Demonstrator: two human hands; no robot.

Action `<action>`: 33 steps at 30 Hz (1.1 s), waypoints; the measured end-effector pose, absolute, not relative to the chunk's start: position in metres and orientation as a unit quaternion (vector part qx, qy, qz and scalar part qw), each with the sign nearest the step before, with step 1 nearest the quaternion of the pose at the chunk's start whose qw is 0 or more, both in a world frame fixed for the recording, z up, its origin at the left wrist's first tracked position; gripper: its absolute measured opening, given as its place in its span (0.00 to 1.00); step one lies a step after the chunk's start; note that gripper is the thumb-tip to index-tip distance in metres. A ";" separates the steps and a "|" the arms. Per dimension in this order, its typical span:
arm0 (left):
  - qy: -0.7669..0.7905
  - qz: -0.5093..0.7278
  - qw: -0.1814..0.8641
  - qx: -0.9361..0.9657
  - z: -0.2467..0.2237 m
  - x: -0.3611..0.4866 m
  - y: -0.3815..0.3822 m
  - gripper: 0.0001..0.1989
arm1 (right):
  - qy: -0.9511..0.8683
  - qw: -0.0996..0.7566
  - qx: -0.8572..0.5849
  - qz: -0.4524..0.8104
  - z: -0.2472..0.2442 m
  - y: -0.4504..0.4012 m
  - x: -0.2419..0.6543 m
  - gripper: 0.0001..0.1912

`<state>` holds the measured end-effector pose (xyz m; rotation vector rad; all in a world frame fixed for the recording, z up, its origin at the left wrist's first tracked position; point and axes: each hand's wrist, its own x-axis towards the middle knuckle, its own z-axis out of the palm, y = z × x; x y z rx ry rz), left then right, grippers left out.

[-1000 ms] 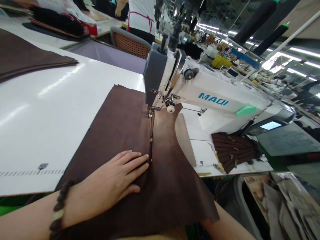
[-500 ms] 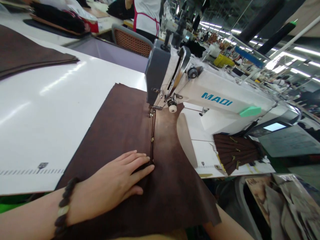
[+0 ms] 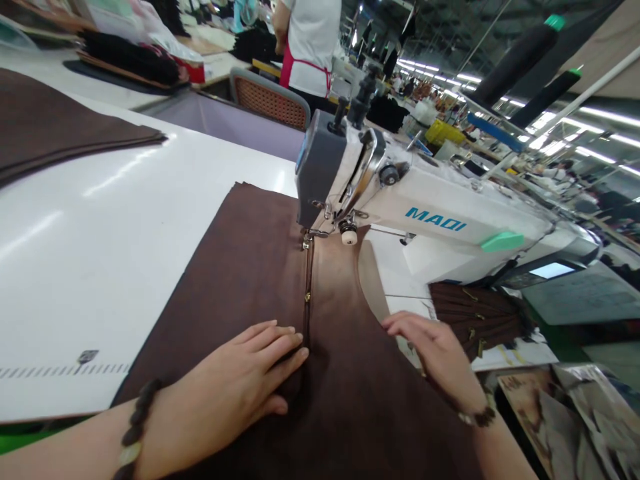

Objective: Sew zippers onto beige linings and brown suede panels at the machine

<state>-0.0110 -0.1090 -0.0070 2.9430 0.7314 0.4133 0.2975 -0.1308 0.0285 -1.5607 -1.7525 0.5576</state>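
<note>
A dark brown leather-like panel [image 3: 240, 267] lies under the head of a white sewing machine [image 3: 380, 187], with the presser foot [image 3: 306, 243] down at a narrow slot holding a zipper [image 3: 308, 280]. A small brass zipper pull [image 3: 308, 297] shows partway along the slot. My left hand [image 3: 240, 380] rests flat on the panel, fingers stretched out, their tips beside the near end of the slot. At the panel's curved right edge is my right hand [image 3: 425, 343], fingers bent and held together on that edge. Its thumb is hidden.
More brown panels [image 3: 65, 127] are stacked on the white table [image 3: 100, 267] at left. Brown pieces with brass pulls [image 3: 470, 313] lie right of the machine. Below them sit grey-brown pieces [image 3: 570, 413]. Thread cones [image 3: 525, 60] stand above; a person [image 3: 310, 47] is behind a chair [image 3: 270, 97].
My right hand has come up from beneath the panel's lower right corner to its curved edge. My left hand stays flat by the slot. The whole view has shifted slightly.
</note>
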 end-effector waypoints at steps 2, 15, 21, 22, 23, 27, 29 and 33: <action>0.242 0.126 0.046 0.961 -0.006 -0.010 -0.109 0.21 | -0.691 0.373 -0.590 0.186 0.038 -0.128 0.287 0.17; 0.270 0.055 0.109 0.955 0.004 -0.009 -0.110 0.22 | -0.850 0.077 -0.513 0.096 0.004 -0.044 0.193 0.24; 0.277 0.057 0.121 0.952 0.002 -0.008 -0.112 0.24 | -0.836 0.070 -0.537 0.092 -0.001 -0.048 0.192 0.25; 0.275 0.049 0.117 0.953 0.001 -0.007 -0.112 0.25 | -0.837 0.072 -0.534 0.094 -0.001 -0.048 0.192 0.24; 0.275 0.038 0.113 0.954 0.001 -0.006 -0.112 0.25 | -0.838 0.073 -0.532 0.095 0.000 -0.048 0.192 0.24; 0.265 -0.001 0.118 0.957 0.000 -0.001 -0.111 0.28 | -0.842 0.072 -0.526 0.098 0.000 -0.045 0.195 0.24; 0.258 0.003 0.115 0.959 -0.004 0.000 -0.110 0.29 | -0.842 0.068 -0.526 0.098 0.000 -0.045 0.195 0.24; 0.262 0.042 0.112 0.958 -0.020 -0.006 -0.110 0.29 | -0.841 0.066 -0.527 0.098 0.002 -0.044 0.194 0.24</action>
